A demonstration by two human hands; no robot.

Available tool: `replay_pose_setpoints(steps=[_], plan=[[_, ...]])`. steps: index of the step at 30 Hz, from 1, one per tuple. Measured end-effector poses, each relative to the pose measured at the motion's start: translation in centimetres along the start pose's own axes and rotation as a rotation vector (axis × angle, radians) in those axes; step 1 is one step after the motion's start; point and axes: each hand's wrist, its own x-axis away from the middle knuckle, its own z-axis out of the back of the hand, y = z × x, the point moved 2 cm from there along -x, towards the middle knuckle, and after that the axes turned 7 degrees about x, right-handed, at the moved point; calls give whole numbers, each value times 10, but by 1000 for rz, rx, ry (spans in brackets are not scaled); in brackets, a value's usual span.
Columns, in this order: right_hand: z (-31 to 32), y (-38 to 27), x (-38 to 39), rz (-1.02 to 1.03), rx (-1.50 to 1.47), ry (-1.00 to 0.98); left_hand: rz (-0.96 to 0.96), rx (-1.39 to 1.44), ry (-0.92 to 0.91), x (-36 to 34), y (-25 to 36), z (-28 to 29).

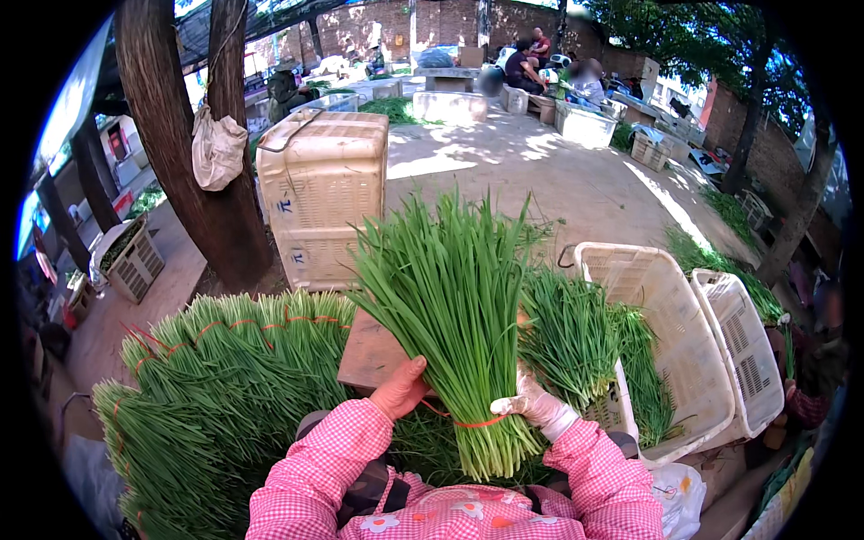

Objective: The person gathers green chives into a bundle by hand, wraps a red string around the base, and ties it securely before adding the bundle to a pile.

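A large bunch of garlic chives (454, 297) stands tilted in front of me, leaves up and pale cut ends down. An orange-red tie (479, 422) circles its lower part, and a loose length sticks out on the left. My bare left hand (400, 389) grips the bunch's left side, its fingers partly hidden behind the leaves. My right hand (537, 403), in a whitish glove, clasps the right side with the thumb at the tie. Behind the bunch shows a reddish-brown board (371, 349). Loose greens lie below it, over my lap.
Tied chive bundles (225, 387) are stacked at my left. Loose chives (571, 333) lie at right beside a cream plastic crate (693, 360), with another crate (742, 333) alongside. Upturned crates (324, 189) stand near a tree trunk (184, 135). Several people sit far back; another is at the right edge.
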Motion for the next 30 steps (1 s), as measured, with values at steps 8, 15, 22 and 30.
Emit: replay_pose_setpoints(steps=[8, 15, 22, 30], plan=[[1, -1, -11, -75, 343, 153, -162, -41, 154, -6, -18, -8], [-15, 2, -5, 77, -89, 494, -278, -412, 157, -2, -29, -8], [3, 7, -7, 106, -542, 655, -204, 56, 377, -6, -29, 13], [11, 3, 5, 85, -267, 488, -223, -140, 331, -7, -32, 13]])
